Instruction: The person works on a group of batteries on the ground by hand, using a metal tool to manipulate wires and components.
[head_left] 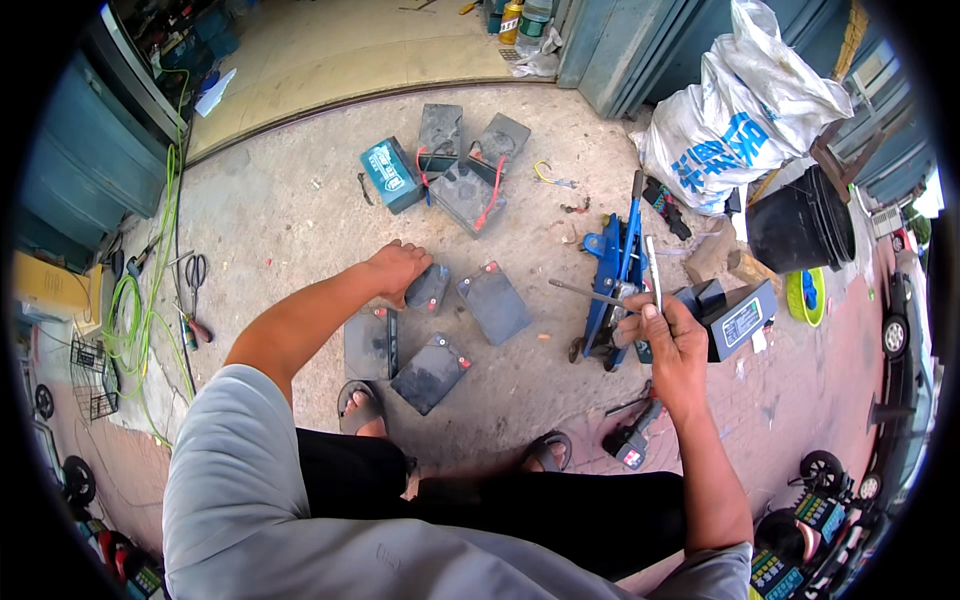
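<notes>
Midway by the look: L hand (398,268) gripping dark battery (428,288) frame centre, R hand (668,338) closed on thin tool (654,272), three batteries (432,372) loose nearby, wired pack (462,160) upper centre untouched.

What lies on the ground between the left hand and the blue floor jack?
In the head view, one dark grey battery lies flat on the concrete between the left hand and the blue floor jack.

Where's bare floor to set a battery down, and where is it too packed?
Free: concrete left of the left hand, toward the scissors and green hose; also between the wired batteries and the grey batteries. Crowded: around the blue jack, right hand, white sack and black buckets.
</notes>
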